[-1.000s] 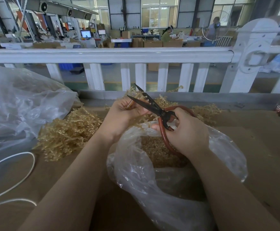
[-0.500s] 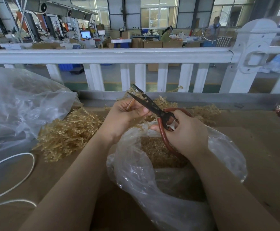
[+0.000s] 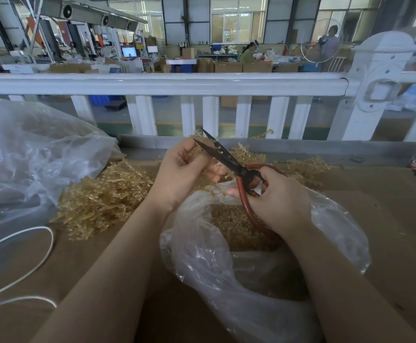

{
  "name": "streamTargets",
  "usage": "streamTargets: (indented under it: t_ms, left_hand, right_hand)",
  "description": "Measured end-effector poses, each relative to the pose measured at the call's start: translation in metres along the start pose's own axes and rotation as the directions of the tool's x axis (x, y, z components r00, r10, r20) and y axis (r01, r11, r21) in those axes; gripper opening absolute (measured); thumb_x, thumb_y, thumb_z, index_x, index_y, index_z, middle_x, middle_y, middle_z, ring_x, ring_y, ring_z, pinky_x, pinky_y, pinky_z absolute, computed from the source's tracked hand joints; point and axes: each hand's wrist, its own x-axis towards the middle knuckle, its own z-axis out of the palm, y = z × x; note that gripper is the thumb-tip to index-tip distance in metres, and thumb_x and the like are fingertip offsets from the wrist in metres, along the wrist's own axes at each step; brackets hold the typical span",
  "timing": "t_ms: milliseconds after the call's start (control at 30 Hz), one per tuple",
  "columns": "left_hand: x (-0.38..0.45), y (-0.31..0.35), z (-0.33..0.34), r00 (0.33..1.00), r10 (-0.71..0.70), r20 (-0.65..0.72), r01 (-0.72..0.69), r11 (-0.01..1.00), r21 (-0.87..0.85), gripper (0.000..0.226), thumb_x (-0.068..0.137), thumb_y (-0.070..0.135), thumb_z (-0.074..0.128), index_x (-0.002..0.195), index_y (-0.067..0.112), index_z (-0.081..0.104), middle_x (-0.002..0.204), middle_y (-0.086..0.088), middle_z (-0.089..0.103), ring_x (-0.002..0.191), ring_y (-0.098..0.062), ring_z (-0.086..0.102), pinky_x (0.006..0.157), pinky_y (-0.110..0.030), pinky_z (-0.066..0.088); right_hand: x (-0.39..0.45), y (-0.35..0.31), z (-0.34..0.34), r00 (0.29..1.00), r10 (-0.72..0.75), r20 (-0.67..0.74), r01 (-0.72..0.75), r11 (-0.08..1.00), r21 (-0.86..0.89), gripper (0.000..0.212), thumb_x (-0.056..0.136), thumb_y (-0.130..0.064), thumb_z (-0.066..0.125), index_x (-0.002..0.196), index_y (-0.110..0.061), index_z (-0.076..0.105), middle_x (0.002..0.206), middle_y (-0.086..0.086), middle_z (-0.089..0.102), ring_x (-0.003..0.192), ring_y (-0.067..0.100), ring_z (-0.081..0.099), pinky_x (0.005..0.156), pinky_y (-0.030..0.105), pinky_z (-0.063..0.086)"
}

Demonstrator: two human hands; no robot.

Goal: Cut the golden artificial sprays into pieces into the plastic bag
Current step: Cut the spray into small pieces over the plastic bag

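A golden spray (image 3: 203, 160) is pinched in the left hand (image 3: 181, 173), fingers curled round its stem, just above the open mouth of a clear plastic bag (image 3: 226, 263). That bag lies on the brown desk (image 3: 399, 219) in front of the person and already holds a layer of cut golden pieces (image 3: 231, 219).

The right hand (image 3: 279, 198) grips one pair of scissors (image 3: 229, 160), fingers threaded through red-brown loop handles. The two dark blades are parted, pointing up and left, and the spray lies against them; whether a twig sits between the blades is hard to tell because the sprig is thin and blurred.

Uncut sprays lie in two heaps on the desk: a large pile (image 3: 103, 196) to the left of the hands and a looser one (image 3: 301, 167) behind them, along the far edge. A second, bigger plastic bag (image 3: 28, 159) sits crumpled at the far left, apart from the first. One white cord (image 3: 28, 266) loops across the desk's near-left corner. A white railing (image 3: 164, 82) runs behind the desk, with a workshop beyond it where two people are visible in the distance.

Compared with half a second ago, the left hand's fingers have loosened and turned a little, showing more of the sprig, and the blades stand at about the same gape. The bags and heaps have not moved.
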Motion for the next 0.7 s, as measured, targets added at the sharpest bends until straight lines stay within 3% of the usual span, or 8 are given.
streamTargets:
  t_ms: [167,333,533,700]
  left_hand:
    - [0.0,-0.007,0.012,0.995,-0.017,-0.094,0.009,0.996,-0.089,0.014,0.099,0.004,0.053,0.101,0.0,0.066,0.079,-0.004,0.074,0.067,-0.013,0.069,0.066,-0.021,0.055]
    - [0.001,-0.012,0.02,0.988,-0.064,-0.139,0.032,0.974,-0.222,0.016,0.098,0.008,0.057,0.106,-0.003,0.067,0.088,-0.002,0.074,0.079,-0.009,0.07,0.075,-0.02,0.054]
    - [0.0,-0.014,0.02,0.985,-0.077,-0.153,0.04,0.972,-0.233,0.013,0.098,0.005,0.056,0.102,0.003,0.069,0.09,-0.004,0.073,0.083,-0.011,0.07,0.078,-0.024,0.056]
    - [0.0,-0.015,0.02,0.989,-0.055,-0.136,0.025,0.976,-0.215,0.016,0.099,0.001,0.052,0.107,-0.002,0.066,0.088,-0.003,0.074,0.081,-0.011,0.07,0.075,-0.02,0.055]
  right_hand:
    - [0.0,-0.001,-0.001,1.0,0.015,0.021,-0.016,1.0,0.014,0.062,0.068,-0.09,0.051,0.088,-0.033,0.062,0.073,-0.025,0.056,0.063,-0.008,0.049,0.05,0.013,0.033]
    - [0.0,-0.003,-0.001,0.999,0.037,0.015,-0.037,0.998,0.055,0.066,0.061,-0.095,0.042,0.086,-0.036,0.058,0.072,-0.031,0.052,0.067,-0.012,0.048,0.052,0.013,0.032]
    - [0.0,-0.003,0.0,0.999,0.043,0.014,-0.044,0.997,0.061,0.064,0.06,-0.096,0.042,0.082,-0.037,0.055,0.071,-0.031,0.051,0.065,-0.01,0.048,0.053,0.014,0.033]
    - [0.001,-0.001,0.0,0.999,0.036,0.006,-0.036,0.997,0.064,0.063,0.062,-0.095,0.043,0.087,-0.039,0.055,0.072,-0.032,0.051,0.065,-0.013,0.045,0.053,0.012,0.033]
